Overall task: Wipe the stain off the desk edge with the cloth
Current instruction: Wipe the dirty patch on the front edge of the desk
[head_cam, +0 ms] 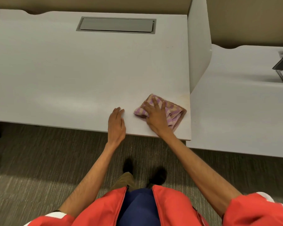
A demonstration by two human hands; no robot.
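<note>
Head view shows the right hand (155, 115) pressing flat, fingers spread, on the striped cloth (173, 111) near the desk's (72, 70) right edge, left hand (116, 123) resting empty; the faint yellowish stain (185, 99) beyond the cloth may get missed.

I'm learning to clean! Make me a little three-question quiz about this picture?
1. True or false: the right hand lies flat on the cloth.
2. Which hand touches only the bare desk?
3. The brownish stain shows at the cloth's: A) far right side, by the desk's right edge; B) left side; C) near side.

Key: 1 true; 2 the left hand; 3 A.
</note>
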